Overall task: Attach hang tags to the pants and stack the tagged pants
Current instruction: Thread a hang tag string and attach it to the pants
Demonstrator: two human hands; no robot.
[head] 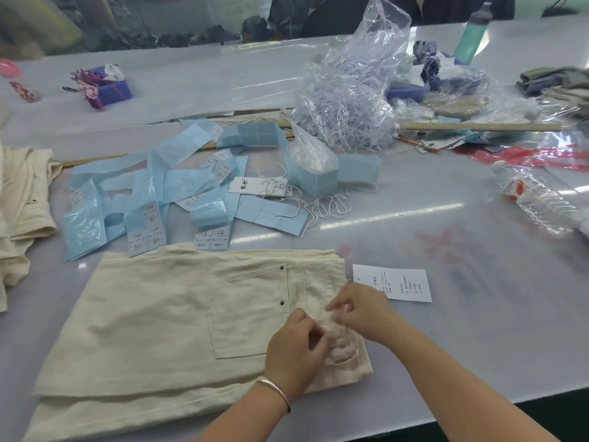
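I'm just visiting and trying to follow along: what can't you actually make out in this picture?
- Head view: whatever the left hand and right hand are working at on the pants waistband; their fingers cover it.
- The white hang tag: print too small to read, its left corner behind the right hand.
- The cream garments at left: cut off by the frame edge.
- The background beyond the table: blurred.
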